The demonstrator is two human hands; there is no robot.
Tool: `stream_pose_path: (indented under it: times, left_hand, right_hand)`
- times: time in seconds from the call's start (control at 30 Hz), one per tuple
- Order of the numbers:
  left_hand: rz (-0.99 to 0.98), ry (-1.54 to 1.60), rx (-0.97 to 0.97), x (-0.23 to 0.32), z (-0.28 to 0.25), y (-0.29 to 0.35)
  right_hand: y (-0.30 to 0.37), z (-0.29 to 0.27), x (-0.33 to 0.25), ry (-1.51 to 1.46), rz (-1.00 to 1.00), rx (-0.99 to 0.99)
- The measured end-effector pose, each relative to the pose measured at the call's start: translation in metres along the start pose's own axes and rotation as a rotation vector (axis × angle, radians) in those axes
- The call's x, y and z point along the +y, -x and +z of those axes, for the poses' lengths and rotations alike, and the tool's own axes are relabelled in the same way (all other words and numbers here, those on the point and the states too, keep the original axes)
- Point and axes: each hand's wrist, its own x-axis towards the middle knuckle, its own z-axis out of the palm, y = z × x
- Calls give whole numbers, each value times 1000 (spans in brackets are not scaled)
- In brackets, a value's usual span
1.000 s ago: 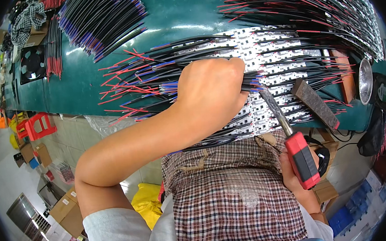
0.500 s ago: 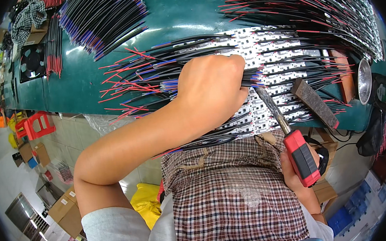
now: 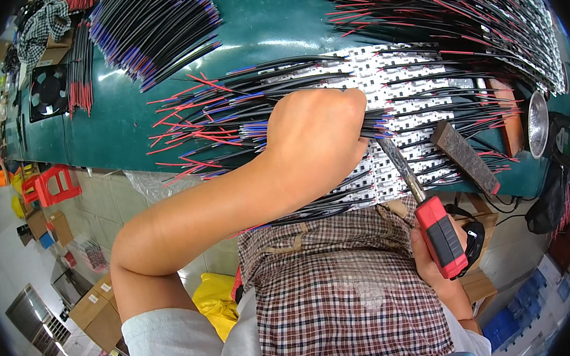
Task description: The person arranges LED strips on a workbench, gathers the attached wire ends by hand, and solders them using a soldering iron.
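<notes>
My left hand (image 3: 315, 131) is closed round a bundle of black cables (image 3: 378, 124) with blue and red wire ends. It sits over a panel of white circuit boards (image 3: 418, 71), and its fingertips are mostly hidden beneath the palm. In my right hand (image 3: 425, 260), near my apron, is a soldering iron (image 3: 440, 235) with a red and black handle. Its metal tip reaches up to the wire ends just beside my left fingers; whether it touches them I cannot tell. Other black cables (image 3: 205, 114) stick out from both sides of the panel.
A dark bar-shaped block (image 3: 465, 155) lies across the panel's right side. Beyond it are an orange-brown block (image 3: 510, 117) and a metal bowl (image 3: 538, 124). Cable piles (image 3: 153, 30) and wired boards (image 3: 432, 2) cover the far table (image 3: 271, 16). A black fan (image 3: 47, 91) stands left.
The soldering iron's handle has swung slightly left and toward me. My left hand stays closed on the cables, and the view has shifted a little.
</notes>
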Motion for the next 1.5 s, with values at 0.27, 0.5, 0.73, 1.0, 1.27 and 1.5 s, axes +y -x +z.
stream_pose_path:
  times: [0.27, 0.5, 0.73, 1.0, 1.27, 1.5]
  left_hand:
    - [-6, -36, -4, 3, -1, 0]
    - [-2, -45, -10, 3, -2, -1]
    - [12, -38, -2, 2, -1, -1]
    - [31, -31, 13, 3, -4, 3]
    - [30, -36, -4, 4, -2, 0]
    - [7, -38, -24, 6, -2, -1]
  right_hand:
    - [1, -1, 1, 41, -46, -7]
    - [7, -10, 2, 41, -18, 3]
    - [5, -8, 1, 86, -32, -1]
    - [-1, -6, 0, 12, -8, -19]
    - [-7, 3, 2, -15, -65, 19]
    - [-5, 4, 1, -45, -36, 16]
